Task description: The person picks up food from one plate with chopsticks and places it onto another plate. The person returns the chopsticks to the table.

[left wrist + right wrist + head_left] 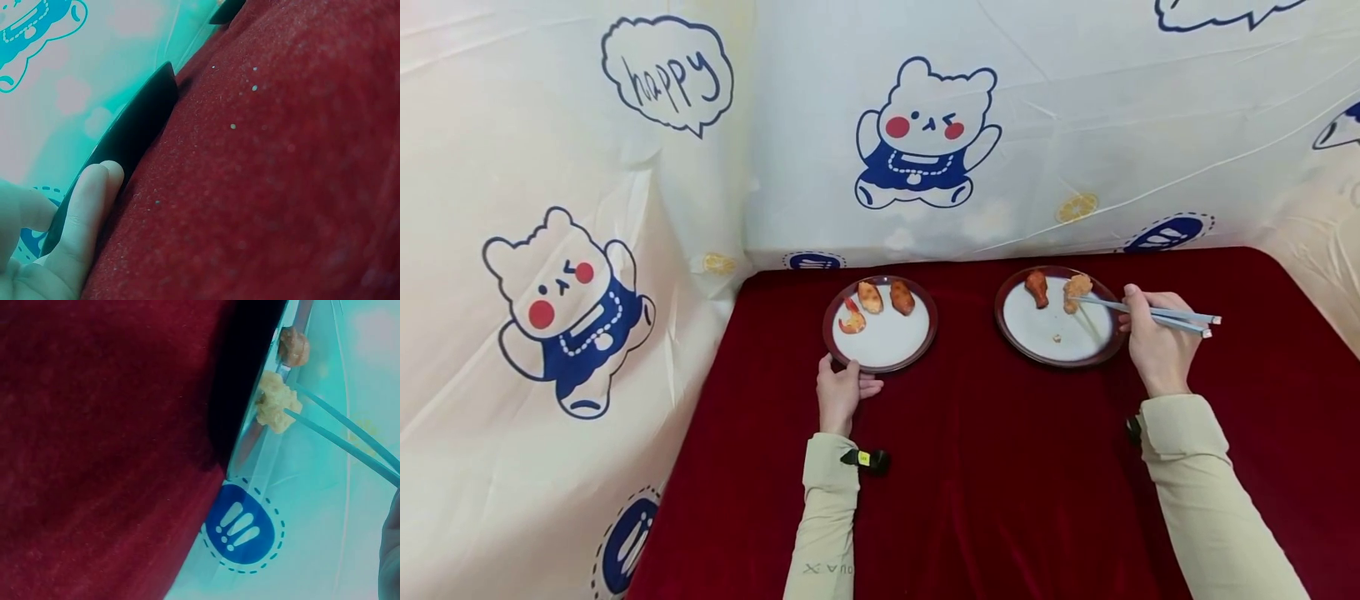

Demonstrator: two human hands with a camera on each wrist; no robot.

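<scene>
My left hand grips the near rim of the left plate, thumb on one side and fingers on the other; the left wrist view shows the plate's dark side. On that plate lie a shrimp and two browned pieces that look like chicken wings. Light blue chopsticks are held in my right hand. Their tips are at a golden fried chicken piece on the right plate; whether they pinch it I cannot tell. Beside it lies a reddish-brown drumstick.
A small crumb sits on the right plate. Both plates stand toward the back of a table under a dark red cloth. Printed fabric hangs behind the table and along its left side.
</scene>
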